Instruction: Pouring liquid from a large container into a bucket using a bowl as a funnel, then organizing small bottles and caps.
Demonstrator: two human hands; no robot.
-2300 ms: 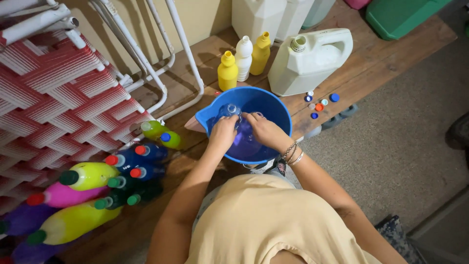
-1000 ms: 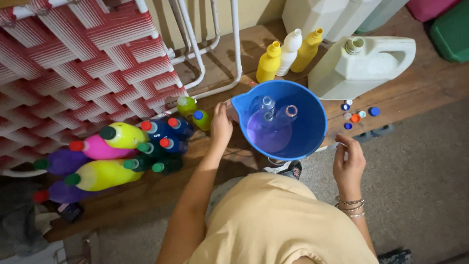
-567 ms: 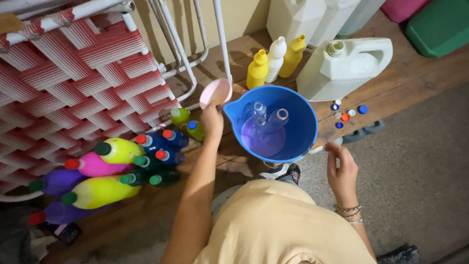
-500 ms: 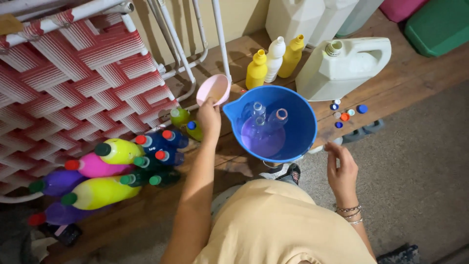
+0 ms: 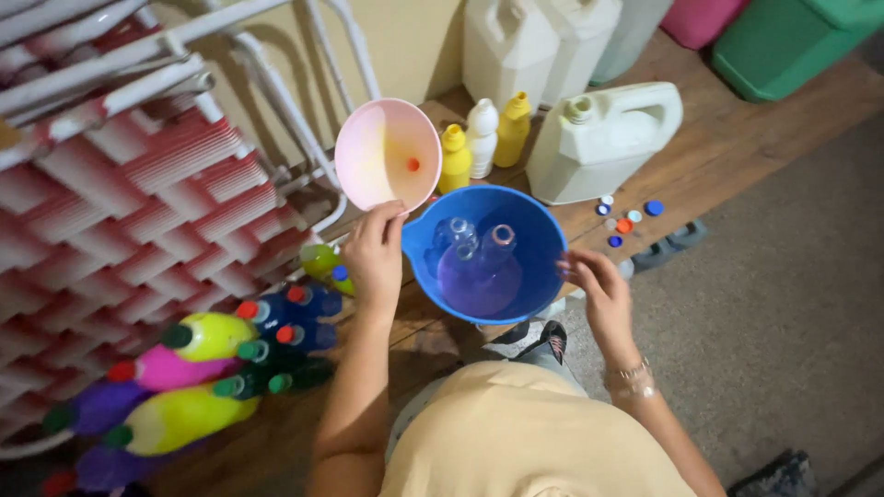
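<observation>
My left hand (image 5: 373, 253) pinches a smooth, glossy pink plastic funnel (image 5: 387, 155) above the shiny blue plastic basin (image 5: 539, 239) (clear plastic bottles (image 5: 479, 267) inside) on rough, matt wooden planks (image 5: 727, 147).

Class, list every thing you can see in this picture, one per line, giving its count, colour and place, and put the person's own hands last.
Funnel: one, pink, held up left of the basin.
Basin: one, blue, on the wooden boards, centre.
Clear bottles: two, lying in purple liquid inside the basin.
Small bottles: three, two yellow and one white, standing behind the basin.
Jug: one, white, on its side right of the small bottles.
Upright jugs: at least two, whitish, at the back.
Loose caps: several, blue, orange and white, right of the basin.
Filled bottles: many, yellow, pink, purple and dark, lying at left.
Chair: one, red-and-white weave, left.
Bins: green and pink, top right.
Left hand: holds the funnel's rim.
Right hand: at the basin's right rim, empty.
</observation>
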